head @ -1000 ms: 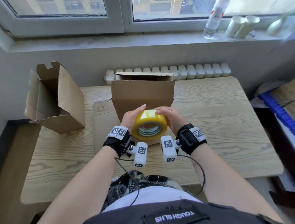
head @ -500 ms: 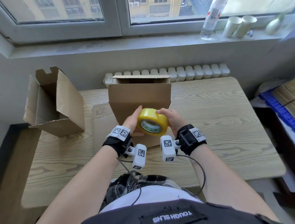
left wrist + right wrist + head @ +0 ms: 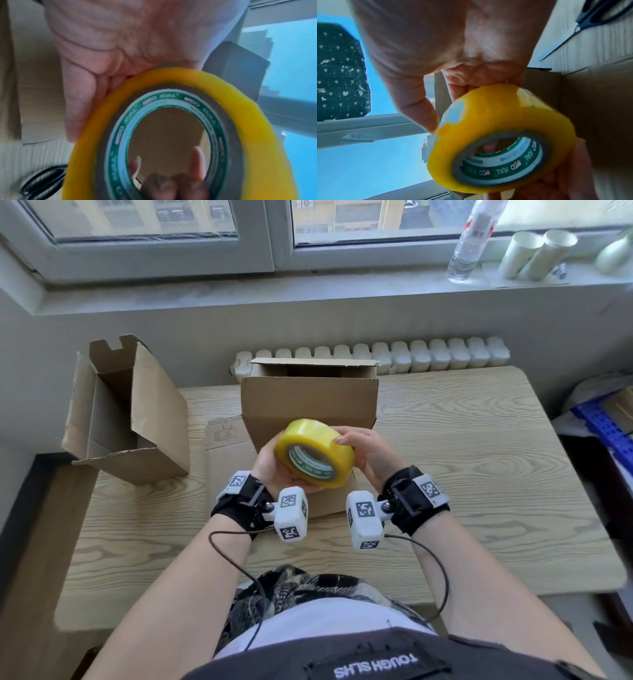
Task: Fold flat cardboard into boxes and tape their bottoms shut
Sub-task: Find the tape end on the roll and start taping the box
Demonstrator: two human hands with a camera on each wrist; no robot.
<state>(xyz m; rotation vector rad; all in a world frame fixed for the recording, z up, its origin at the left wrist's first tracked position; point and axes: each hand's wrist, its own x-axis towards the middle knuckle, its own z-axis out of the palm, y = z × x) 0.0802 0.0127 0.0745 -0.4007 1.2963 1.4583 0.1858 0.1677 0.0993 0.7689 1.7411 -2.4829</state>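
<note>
A yellow tape roll (image 3: 314, 453) with a green-and-white core is held in the air in front of a folded cardboard box (image 3: 308, 402) that stands on the table with its far side open. My left hand (image 3: 274, 470) cups the roll from below and behind, fingers curled round it (image 3: 181, 135). My right hand (image 3: 363, 451) grips the roll's right side, its thumb tip pressed on the outer tape surface (image 3: 503, 129). The tape's loose end is hard to make out.
A second opened cardboard box (image 3: 130, 412) lies on its side at the table's left. Flat cardboard (image 3: 226, 460) lies under the middle box. Black-handled scissors (image 3: 583, 23) lie on the wooden table (image 3: 479, 460). A bottle (image 3: 476, 237) and paper cups (image 3: 537, 251) stand on the windowsill.
Both hands have turned and tilted the roll, so its core now faces down and towards me; the right thumb has moved onto the outer tape surface.
</note>
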